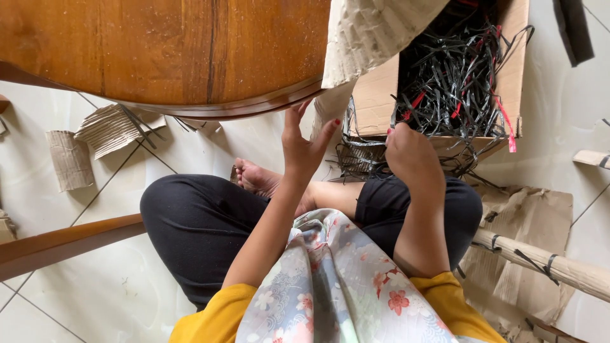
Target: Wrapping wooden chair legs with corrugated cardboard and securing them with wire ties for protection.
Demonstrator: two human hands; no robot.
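Note:
I sit cross-legged on a tiled floor. My left hand (306,145) is raised with its fingers spread, fingertips just under the hanging edge of a corrugated cardboard sheet (368,35), and it holds nothing. My right hand (413,157) is curled, back towards me, at the front edge of an open cardboard box (375,101). Its fingers close into the tangle of black plastic straps (451,76) that fills the box and spills over the rim. A few red strips lie among the straps.
A round wooden table top (159,51) overhangs my knees. Torn corrugated pieces (111,130) lie on the floor at the left. A wooden rail (63,244) crosses the lower left. At the right are a strap-bound paper roll (553,263) and flattened brown cardboard (534,216).

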